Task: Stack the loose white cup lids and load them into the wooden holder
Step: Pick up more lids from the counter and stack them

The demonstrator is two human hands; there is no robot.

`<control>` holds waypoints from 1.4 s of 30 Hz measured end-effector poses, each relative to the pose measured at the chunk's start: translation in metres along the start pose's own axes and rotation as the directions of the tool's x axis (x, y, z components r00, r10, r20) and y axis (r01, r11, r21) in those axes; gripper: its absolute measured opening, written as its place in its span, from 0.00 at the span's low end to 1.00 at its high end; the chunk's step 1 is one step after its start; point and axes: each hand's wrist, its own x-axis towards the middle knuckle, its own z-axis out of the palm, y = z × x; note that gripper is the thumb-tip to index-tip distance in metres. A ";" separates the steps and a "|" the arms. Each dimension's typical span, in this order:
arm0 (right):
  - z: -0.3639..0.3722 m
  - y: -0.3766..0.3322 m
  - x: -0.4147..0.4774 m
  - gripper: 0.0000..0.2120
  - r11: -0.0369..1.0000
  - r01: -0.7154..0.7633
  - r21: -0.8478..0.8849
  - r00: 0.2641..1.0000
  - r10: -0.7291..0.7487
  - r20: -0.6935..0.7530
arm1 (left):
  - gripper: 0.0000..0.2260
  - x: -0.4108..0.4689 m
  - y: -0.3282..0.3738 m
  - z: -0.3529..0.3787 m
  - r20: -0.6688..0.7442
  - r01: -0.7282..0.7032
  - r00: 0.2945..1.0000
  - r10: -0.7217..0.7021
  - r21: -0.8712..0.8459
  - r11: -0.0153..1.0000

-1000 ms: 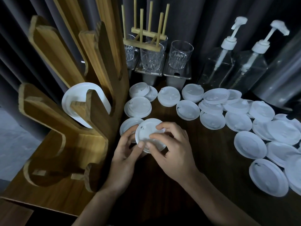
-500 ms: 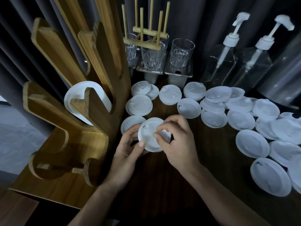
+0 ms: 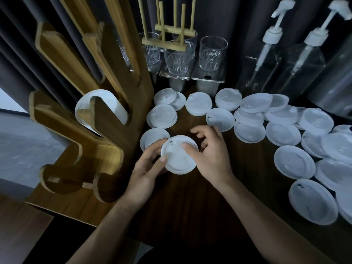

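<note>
Lids right of holder

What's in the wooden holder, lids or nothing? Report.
Partly loaded: white lids sit in one slot of the wooden holder; the lower slot shows none.

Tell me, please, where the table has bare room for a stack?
The table is bare from the held lid to the near edge, and in a strip right of the right hand. Loose lids crowd the right side and back, up to the glasses.

Grips the lid at its left edge with the left hand, thumb on top, fingers curled beneath. Sets the thumb of the right hand on top, fingers curled by the right rim.
</note>
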 end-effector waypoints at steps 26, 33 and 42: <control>-0.044 0.047 0.001 0.10 0.866 -0.209 0.453 0.977 0.166 0.133 | 0.20 -0.006 -0.006 0.024 -0.064 -0.052 0.958 0.281 0.920 0.388; -0.041 0.050 -0.005 0.11 0.875 -0.145 0.461 0.988 0.150 0.026 | 0.10 -0.022 -0.002 0.039 0.031 -0.149 0.940 0.339 0.933 0.329; -0.042 0.049 -0.005 0.11 0.880 -0.139 0.453 0.989 0.149 0.014 | 0.30 0.015 0.001 0.035 -0.217 0.140 0.966 0.139 0.895 0.424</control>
